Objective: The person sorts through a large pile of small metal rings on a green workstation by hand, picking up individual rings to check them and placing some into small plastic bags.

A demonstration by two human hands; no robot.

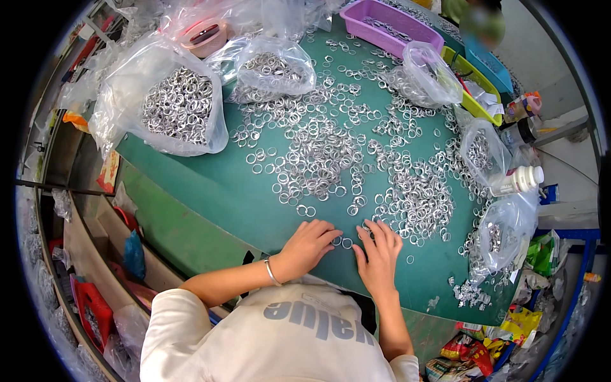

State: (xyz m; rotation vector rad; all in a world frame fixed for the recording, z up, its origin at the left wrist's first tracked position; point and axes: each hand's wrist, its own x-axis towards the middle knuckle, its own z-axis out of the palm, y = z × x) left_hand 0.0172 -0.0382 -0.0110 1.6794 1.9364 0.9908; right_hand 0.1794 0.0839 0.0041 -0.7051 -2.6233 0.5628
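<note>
Many loose silver metal rings lie in piles on the green tabletop [210, 191]. My left hand [304, 247], with a bangle on its wrist, rests at the table's near edge. Its fingers are bent and close together, with a ring [337, 241] at their tips. Just right of it, a second ring [347, 243] lies flat between my hands. My right hand [380, 254] has its thumb and fingers apart, the fingertips reaching the near side of the right ring pile [420, 200]. A larger heap of rings [318, 159] spreads ahead of both hands.
Clear plastic bags of rings stand at the left [213, 121] and back [305, 73]. Purple [366, 32] and yellow-green [490, 111] baskets sit at the far right. A white bottle [519, 181] stands by bags along the right edge. Shelving [95, 254] is left; a person [480, 28] is beyond.
</note>
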